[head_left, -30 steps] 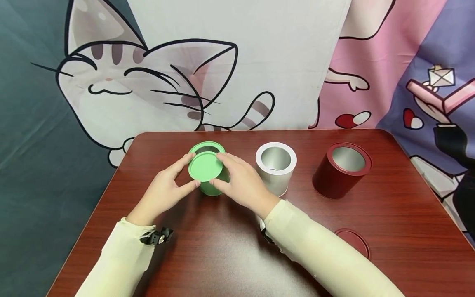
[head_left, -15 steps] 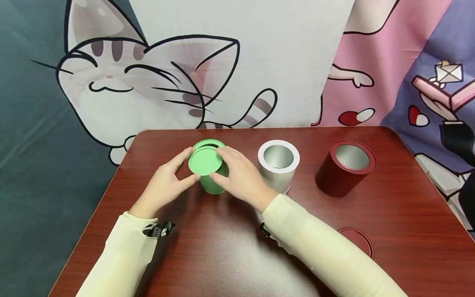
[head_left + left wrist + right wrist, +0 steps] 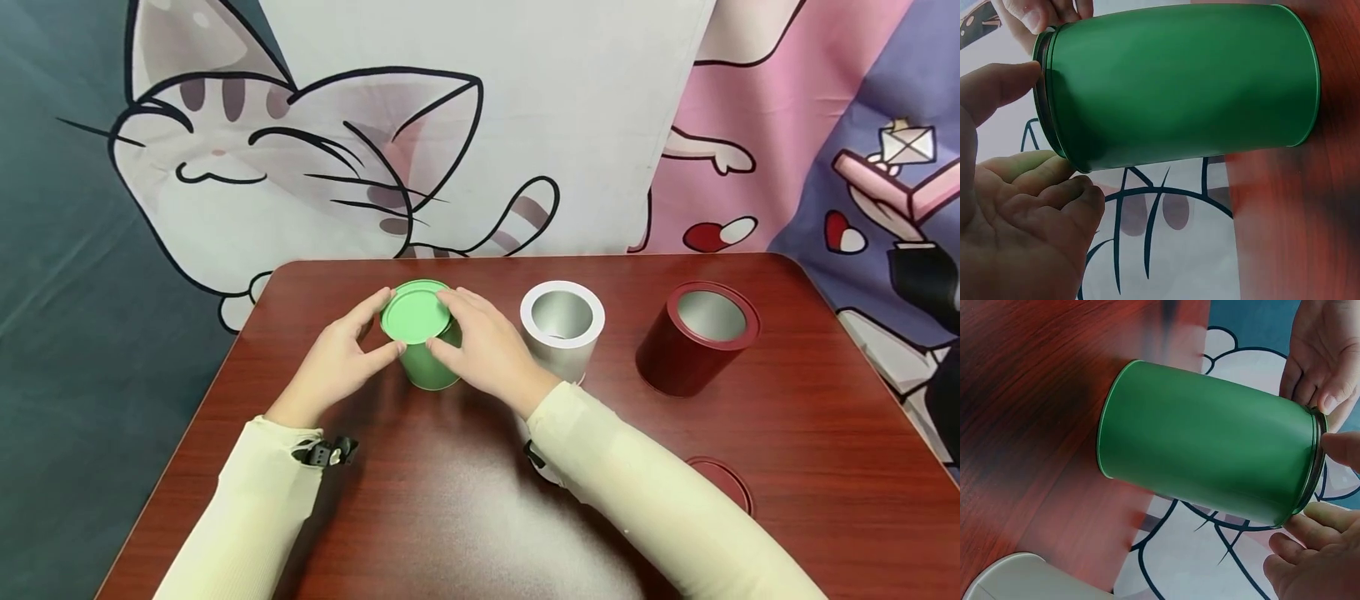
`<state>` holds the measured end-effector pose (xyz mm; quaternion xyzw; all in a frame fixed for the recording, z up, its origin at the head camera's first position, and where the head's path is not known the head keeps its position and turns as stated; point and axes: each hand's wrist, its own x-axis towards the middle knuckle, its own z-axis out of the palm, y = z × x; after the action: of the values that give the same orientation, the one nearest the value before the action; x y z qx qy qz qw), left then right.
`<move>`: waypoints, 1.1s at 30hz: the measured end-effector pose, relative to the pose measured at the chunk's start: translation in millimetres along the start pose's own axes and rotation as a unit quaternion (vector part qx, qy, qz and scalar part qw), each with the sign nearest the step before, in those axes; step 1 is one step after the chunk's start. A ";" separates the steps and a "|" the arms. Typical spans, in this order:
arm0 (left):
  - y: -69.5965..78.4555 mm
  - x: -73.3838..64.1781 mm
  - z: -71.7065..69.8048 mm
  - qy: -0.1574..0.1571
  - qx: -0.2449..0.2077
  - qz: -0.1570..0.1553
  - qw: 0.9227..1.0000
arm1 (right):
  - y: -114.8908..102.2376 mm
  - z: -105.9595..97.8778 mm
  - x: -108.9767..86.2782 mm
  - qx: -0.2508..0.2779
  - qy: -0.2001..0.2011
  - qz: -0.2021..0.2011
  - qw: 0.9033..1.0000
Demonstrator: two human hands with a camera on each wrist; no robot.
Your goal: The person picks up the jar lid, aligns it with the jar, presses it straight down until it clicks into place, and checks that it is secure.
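- Our left hand (image 3: 333, 360) pinches the left edge of the green lid (image 3: 416, 315), thumb and curled fingertips on its rim; in the left wrist view the thumb (image 3: 994, 87) touches the rim at the tin's top.
- Our right hand (image 3: 491, 350) grips the lid's right edge the same way, fingers bent over the rim and thumb on the near side.
- The lid sits on top of the green tin (image 3: 429, 367), covering its mouth; whether it is pressed fully home we cannot tell.
- The green tin stands upright on the red-brown table (image 3: 787, 433), towards its back left part.
- Just right of our right hand stands an open white tin (image 3: 562, 329); further right, apart from it, an open dark red tin (image 3: 697, 337).
- A dark red lid (image 3: 723, 483) lies flat near the table's front right, partly hidden by our right sleeve (image 3: 660, 508).
- Behind the table hangs a cloth with a cartoon cat (image 3: 247, 175).
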<state>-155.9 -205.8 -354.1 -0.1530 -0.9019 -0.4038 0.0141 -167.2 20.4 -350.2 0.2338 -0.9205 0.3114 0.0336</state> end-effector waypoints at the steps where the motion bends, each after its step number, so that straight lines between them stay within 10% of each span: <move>1: 0.0 1.1 0.4 0.001 -0.002 0.001 1.000 | 0.4 -0.1 0.4 0.001 0.000 0.000 1.000; 33: -7.6 9.9 1.9 -0.010 -0.056 0.003 0.998 | 3.2 3.1 7.0 0.010 -0.009 0.003 1.000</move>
<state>-167.3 -206.6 -359.5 -0.1598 -0.8775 -0.4521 -0.0023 -174.6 17.9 -353.0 0.2341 -0.9182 0.3187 0.0221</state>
